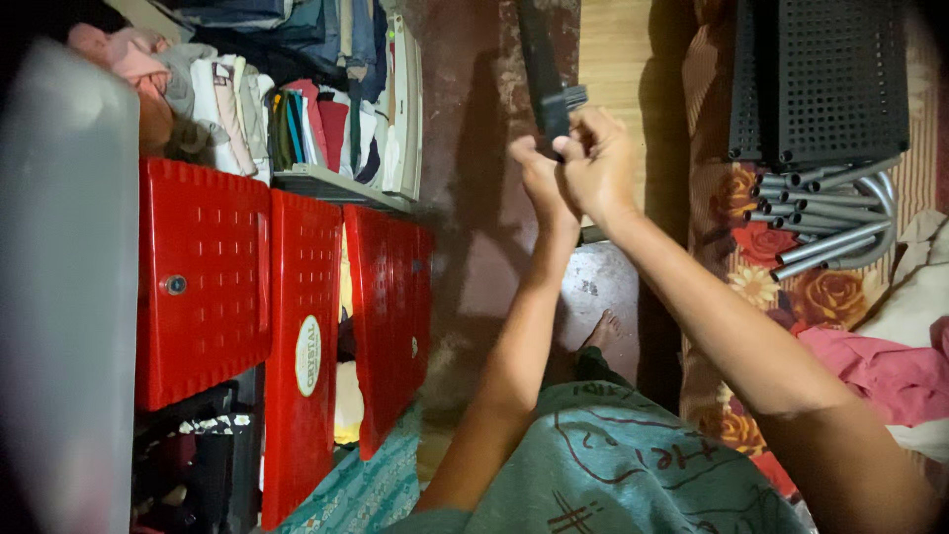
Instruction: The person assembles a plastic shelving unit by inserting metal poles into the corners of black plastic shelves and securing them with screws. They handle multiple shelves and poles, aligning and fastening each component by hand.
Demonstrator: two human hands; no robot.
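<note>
So both hands were up at arm's length, the left hand (542,178) and right hand (598,158) pinched together around the lower end of a long black plastic strip (542,69), probably to steady it while working a joint. It rose above the knuckles, with the grey metal tubes (825,222) and black perforated panels (820,79) lying well apart on the right.

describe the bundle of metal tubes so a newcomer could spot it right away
Start at the flower-patterned red cloth along the right side. At its upper end lies a stack of black perforated panels; the bundle of grey metal tubes rests just below, touching their lower edge. It is the only shiny, round-ended grey item there; everything nearby is fabric or flat black plastic.
</note>
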